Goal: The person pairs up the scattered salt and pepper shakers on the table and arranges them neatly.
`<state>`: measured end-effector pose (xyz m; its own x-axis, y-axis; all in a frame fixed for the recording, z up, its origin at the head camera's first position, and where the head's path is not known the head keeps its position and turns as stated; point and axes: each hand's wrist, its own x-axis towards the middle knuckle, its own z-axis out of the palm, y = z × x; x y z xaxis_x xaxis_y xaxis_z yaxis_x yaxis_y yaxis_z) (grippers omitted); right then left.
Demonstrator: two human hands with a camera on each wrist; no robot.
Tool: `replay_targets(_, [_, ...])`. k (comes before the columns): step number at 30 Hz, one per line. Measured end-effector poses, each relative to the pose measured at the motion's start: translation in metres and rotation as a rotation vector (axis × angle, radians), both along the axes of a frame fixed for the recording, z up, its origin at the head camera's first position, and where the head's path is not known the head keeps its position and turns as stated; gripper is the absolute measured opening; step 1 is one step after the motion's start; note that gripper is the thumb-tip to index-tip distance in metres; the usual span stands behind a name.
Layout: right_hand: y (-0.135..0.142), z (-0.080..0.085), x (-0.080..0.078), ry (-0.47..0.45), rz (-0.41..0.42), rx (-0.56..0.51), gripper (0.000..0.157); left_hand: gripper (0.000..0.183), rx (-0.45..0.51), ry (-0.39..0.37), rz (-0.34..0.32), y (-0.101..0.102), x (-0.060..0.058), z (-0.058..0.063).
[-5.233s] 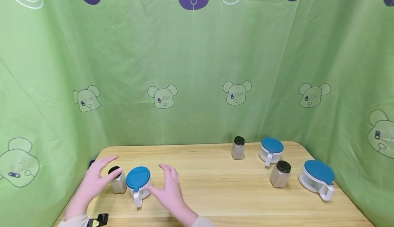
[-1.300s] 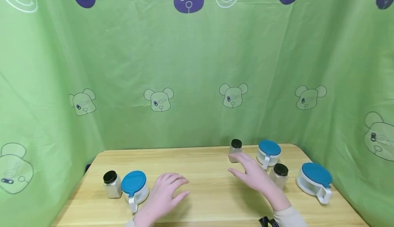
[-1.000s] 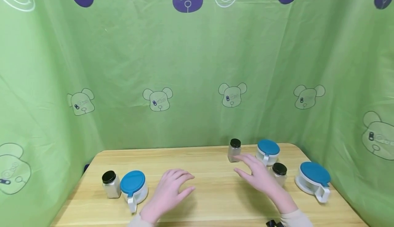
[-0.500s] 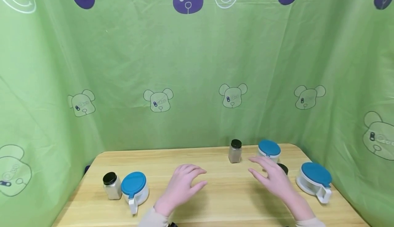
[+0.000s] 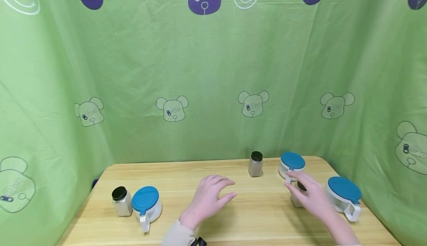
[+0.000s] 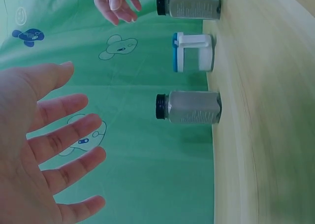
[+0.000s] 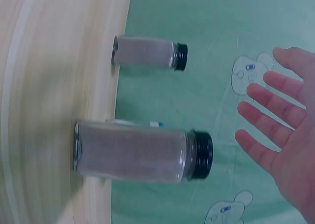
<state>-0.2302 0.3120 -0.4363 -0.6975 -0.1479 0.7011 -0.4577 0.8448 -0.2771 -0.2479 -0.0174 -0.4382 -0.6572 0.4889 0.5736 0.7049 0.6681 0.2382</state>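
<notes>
My left hand point(image 5: 210, 199) hovers over the middle of the table, fingers spread and holding nothing. In the left wrist view its palm point(image 6: 29, 150) faces the camera, fingers apart. My right hand point(image 5: 311, 197) is over the near right spice jar point(image 5: 295, 201), partly covering its black cap in the head view. The right wrist view shows that jar point(image 7: 133, 150) upright on the table, with relaxed fingers point(image 7: 268, 120) beyond its cap, apart from it. Behind stands another black-capped jar point(image 5: 255, 166). A blue-lidded container point(image 5: 293, 160) with a white handle stands just beyond my right fingertips.
A larger-looking blue-lidded container point(image 5: 344, 190) stands at the table's right edge. At the left are a black-capped jar point(image 5: 123, 204) and a blue-lidded container point(image 5: 146, 199), side by side. A green curtain point(image 5: 213, 127) surrounds the wooden table point(image 5: 186, 171).
Both hands have moved right. Earlier they were around the left jar and container; the left hand has come to the middle, the right to the near right jar. The containers and jars stay in place.
</notes>
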Motion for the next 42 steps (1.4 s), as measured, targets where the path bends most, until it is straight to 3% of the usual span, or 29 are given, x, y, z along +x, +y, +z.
replay_targets(6, [0.014, 0.003, 0.005, 0.028, -0.013, -0.008, 0.037, 0.034, 0.006, -0.024, -0.009, 0.01, -0.003, 0.0])
replay_targets(13, [0.027, 0.003, 0.008, -0.04, -0.113, -0.003, 0.033, 0.034, 0.027, -0.048, -0.024, 0.021, -0.004, 0.0])
replay_targets(23, [0.044, 0.002, 0.009, -0.113, -0.149, -0.058, 0.035, 0.036, 0.032, -0.077, -0.032, 0.034, -0.004, 0.001])
replay_targets(42, [0.087, -0.015, 0.005, -0.085, -0.211, -0.131, 0.038, 0.035, 0.075, -0.075, -0.062, 0.064, -0.005, -0.002])
